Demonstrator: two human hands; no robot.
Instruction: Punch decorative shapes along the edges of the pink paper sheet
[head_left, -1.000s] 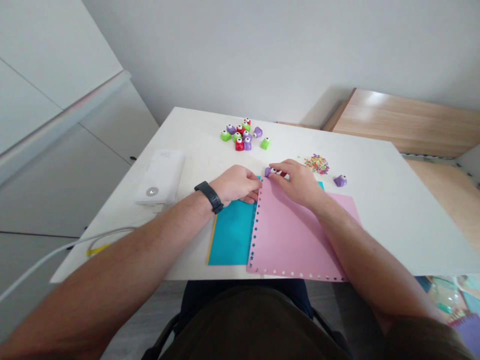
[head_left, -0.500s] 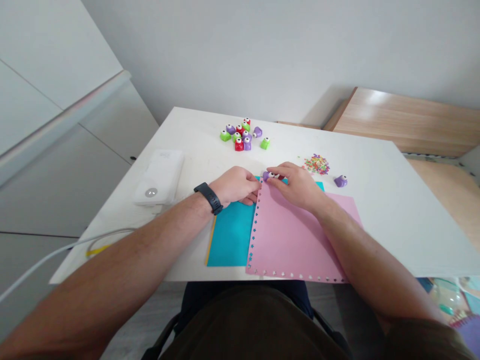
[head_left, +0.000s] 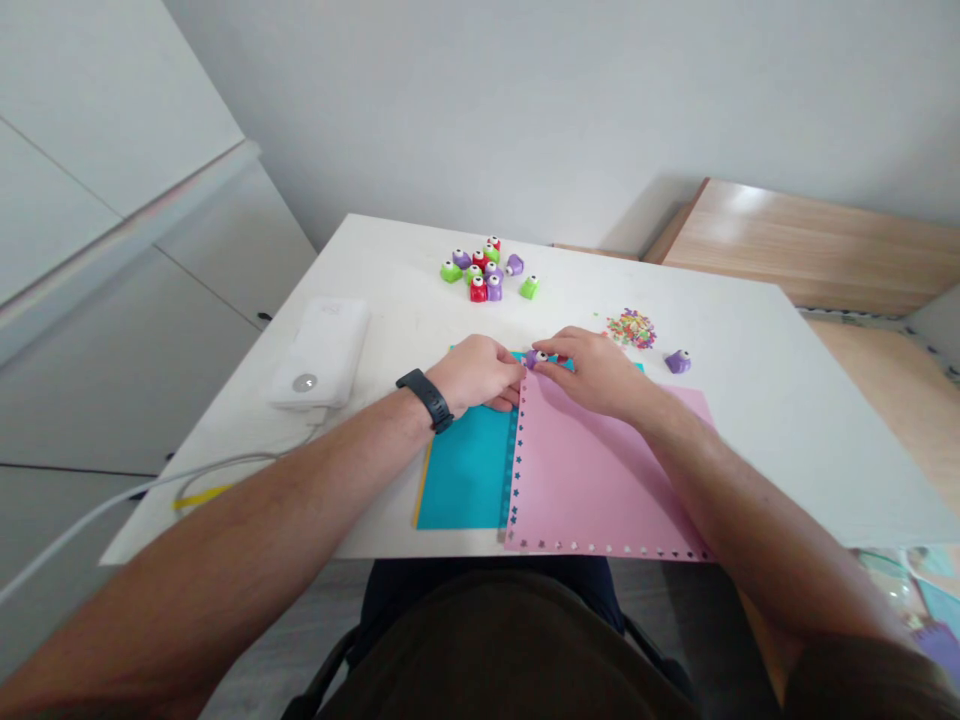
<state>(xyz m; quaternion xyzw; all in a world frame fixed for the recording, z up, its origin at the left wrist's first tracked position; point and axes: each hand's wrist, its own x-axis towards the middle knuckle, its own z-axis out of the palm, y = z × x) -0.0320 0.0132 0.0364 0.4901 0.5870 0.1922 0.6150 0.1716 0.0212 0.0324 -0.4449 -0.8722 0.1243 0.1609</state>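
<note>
Just above frame centre: right hand (head_left: 596, 372), fingers closed around a small purple punch (head_left: 537, 358), set at the upper left corner of the pink sheet (head_left: 592, 480). Touching or nearly touching it on the left: left hand (head_left: 480, 373), loosely curled, knuckles up, fingertips down where the teal sheet (head_left: 469, 470) meets the pink edge. Hard to tell whether pinching paper or only pressing.

Black wristband (head_left: 425, 398) on the left wrist. Rows of small punched holes along the pink sheet's left and bottom edges. Pink lying partly over teal, both flat on the white table (head_left: 787, 430), lower edges at the table's near rim.

Further up, well apart from the hands: cluster of punches (head_left: 487, 270), green, red and purple. Right of the hands: confetti pile (head_left: 632, 328), and just beside it a lone purple punch (head_left: 679, 361). Left of centre: white device (head_left: 322, 350), with a white cable (head_left: 187, 480) trailing toward the lower left.
</note>
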